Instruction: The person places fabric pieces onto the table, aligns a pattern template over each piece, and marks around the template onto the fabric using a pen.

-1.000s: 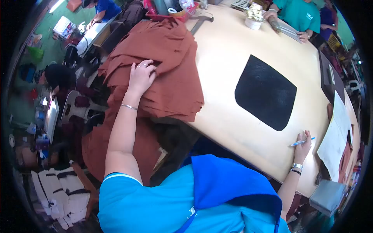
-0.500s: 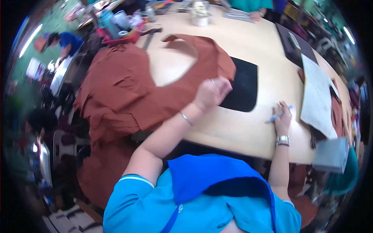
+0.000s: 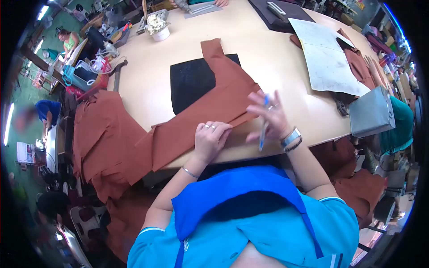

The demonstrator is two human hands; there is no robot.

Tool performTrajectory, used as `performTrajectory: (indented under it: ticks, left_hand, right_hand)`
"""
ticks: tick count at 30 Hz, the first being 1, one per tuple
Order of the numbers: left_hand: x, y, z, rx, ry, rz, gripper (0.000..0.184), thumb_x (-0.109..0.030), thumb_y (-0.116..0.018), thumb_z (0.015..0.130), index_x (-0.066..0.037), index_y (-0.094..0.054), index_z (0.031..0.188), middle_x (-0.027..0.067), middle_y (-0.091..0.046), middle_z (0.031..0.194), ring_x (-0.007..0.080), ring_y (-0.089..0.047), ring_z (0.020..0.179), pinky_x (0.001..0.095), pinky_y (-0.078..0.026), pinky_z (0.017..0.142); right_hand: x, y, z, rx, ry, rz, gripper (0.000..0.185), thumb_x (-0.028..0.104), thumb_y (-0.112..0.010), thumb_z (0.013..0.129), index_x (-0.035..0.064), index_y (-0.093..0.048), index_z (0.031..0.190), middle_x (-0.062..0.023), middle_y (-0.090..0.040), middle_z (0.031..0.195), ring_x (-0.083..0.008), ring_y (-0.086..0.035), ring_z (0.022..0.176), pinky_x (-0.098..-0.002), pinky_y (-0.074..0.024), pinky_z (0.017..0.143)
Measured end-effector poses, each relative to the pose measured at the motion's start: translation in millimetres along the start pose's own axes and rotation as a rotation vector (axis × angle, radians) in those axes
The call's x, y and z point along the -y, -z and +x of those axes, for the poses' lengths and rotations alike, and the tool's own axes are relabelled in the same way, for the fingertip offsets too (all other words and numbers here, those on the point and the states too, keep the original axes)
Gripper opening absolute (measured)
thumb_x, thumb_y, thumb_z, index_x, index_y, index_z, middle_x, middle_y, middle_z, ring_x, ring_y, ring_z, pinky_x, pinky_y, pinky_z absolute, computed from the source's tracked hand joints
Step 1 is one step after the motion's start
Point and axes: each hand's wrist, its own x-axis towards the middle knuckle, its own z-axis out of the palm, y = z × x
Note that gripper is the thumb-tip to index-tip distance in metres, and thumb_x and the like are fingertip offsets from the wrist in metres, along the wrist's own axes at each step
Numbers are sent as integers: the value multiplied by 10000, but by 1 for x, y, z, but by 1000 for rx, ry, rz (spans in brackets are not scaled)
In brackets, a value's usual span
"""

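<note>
A large reddish-brown leather sheet [image 3: 196, 105] spreads over the table, crumpled at the left and flatter toward the right. At its near edge my left hand [image 3: 209, 142] has its fingers closed on the material. Part of a black rounded panel [image 3: 190, 82] shows under the sheet; the rest of the panel is covered. My right hand [image 3: 275, 117] is just beyond the sheet's right end, palm turned up and fingers spread. A blue-and-white pen [image 3: 262, 134] is tucked between those fingers.
On the right lie a whitish pattern board [image 3: 317, 58], more brown pieces [image 3: 359, 67] and a grey block [image 3: 372, 111] at the table's edge. A hammer [image 3: 118, 73], a red basket [image 3: 96, 85] and a white pot [image 3: 160, 33] stand left and back. A co-worker's hands [image 3: 220, 3] are across the table.
The brown sheet has shifted right across the black panel, covering part of it. My left hand has come down to its near edge. My right hand has lifted and turned palm up with the pen.
</note>
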Motion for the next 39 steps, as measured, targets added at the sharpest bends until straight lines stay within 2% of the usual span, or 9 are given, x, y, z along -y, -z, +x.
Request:
performTrajectory:
  ticks: [7, 10, 17, 23, 27, 32, 35, 36, 39]
  left_hand:
    - [-8, 19, -7, 41, 15, 11, 117, -204, -734, 794, -144, -653, 855, -2, -675, 801, 172, -628, 716, 343, -384, 677]
    - [-12, 31, -12, 75, 80, 89, 110, -191, -728, 793, -146, -668, 873, -11, -696, 867, 161, -635, 762, 347, -362, 697]
    - [-19, 105, 17, -240, 4, 275, 118, -189, -684, 802, -202, -719, 913, -41, -655, 903, 142, -588, 871, 352, -328, 775]
    - [-34, 179, 26, -307, -152, 284, 133, -152, -750, 765, -182, -726, 892, -25, -592, 681, 134, -535, 600, 313, -339, 696]
    - [-40, 214, 28, 9, 30, -20, 106, -126, -784, 739, -122, -725, 828, -28, -599, 602, 134, -491, 500, 294, -334, 611]
    - [-27, 278, 34, 500, -46, -410, 248, -157, -886, 583, -97, -722, 759, -34, -532, 551, 137, -459, 505, 287, -357, 588]
    - [-11, 275, 53, 467, 103, -418, 194, -139, -859, 656, -62, -716, 760, -3, -487, 537, 127, -452, 512, 286, -367, 562]
    - [11, 269, 60, 436, 147, -321, 151, -140, -815, 719, -43, -711, 769, 0, -484, 545, 107, -458, 514, 280, -372, 544]
    - [73, 234, 109, 438, 472, -127, 176, -186, -678, 869, -18, -704, 821, -26, -498, 579, 53, -461, 517, 247, -373, 503]
  right_hand:
    - [25, -1, 16, 50, -7, 86, 71, 190, -736, 822, 197, -690, 875, 38, -683, 750, -123, -685, 778, -565, -196, 1157]
    - [31, 27, 37, -52, 39, 72, 82, 167, -737, 814, 186, -681, 872, 36, -668, 701, -144, -675, 708, -560, -234, 1146]
    - [60, 92, 72, -170, 109, 61, 127, 108, -730, 786, 182, -678, 876, 13, -716, 795, -149, -702, 779, -543, -260, 1141]
    - [85, 154, 84, -286, 195, -3, 172, 195, -760, 790, 151, -663, 926, -39, -728, 835, -175, -708, 737, -529, -309, 1115]
    - [90, 185, 84, -364, 250, -70, 216, 251, -625, 912, 37, -599, 929, -167, -694, 800, -235, -682, 714, -597, -406, 1015]
    - [82, 213, 79, -223, 251, 142, 187, 223, -662, 906, 50, -596, 927, -111, -665, 787, -207, -668, 705, -567, -482, 928]
    - [63, 208, 83, -280, 166, 45, 152, 177, -686, 892, 56, -610, 942, -63, -646, 784, -209, -667, 767, -507, -491, 938]
    - [61, 204, 91, -294, -47, 43, 95, 97, -730, 833, 27, -692, 884, -47, -692, 877, -168, -675, 888, -306, -516, 858]
    - [6, 181, 132, 25, -237, 40, 186, 127, -761, 799, 22, -663, 917, -24, -617, 802, -129, -560, 754, -283, -454, 718]
